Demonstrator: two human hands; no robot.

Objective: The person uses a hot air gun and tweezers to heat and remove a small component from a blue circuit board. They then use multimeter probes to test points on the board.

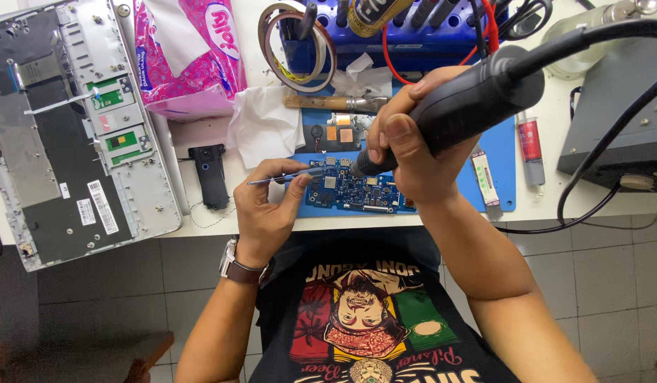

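Far left: you have an opened laptop base [66, 120] lying flat, its grey inner frame and small green boards showing.
Top centre-left: your pink tissue pack [189, 53] lies beside it, with a loose white tissue [263, 128] just to its right.
Below the pack: a small black part [211, 175] rests near the table edge.
Top centre: rolls of tape [298, 46] lean against your blue tool rack [406, 42].
Right of the mat: a red-labelled tube [531, 145] lies near a dark grey box [616, 117].
Floor: pale grey tiles [605, 284] below you.
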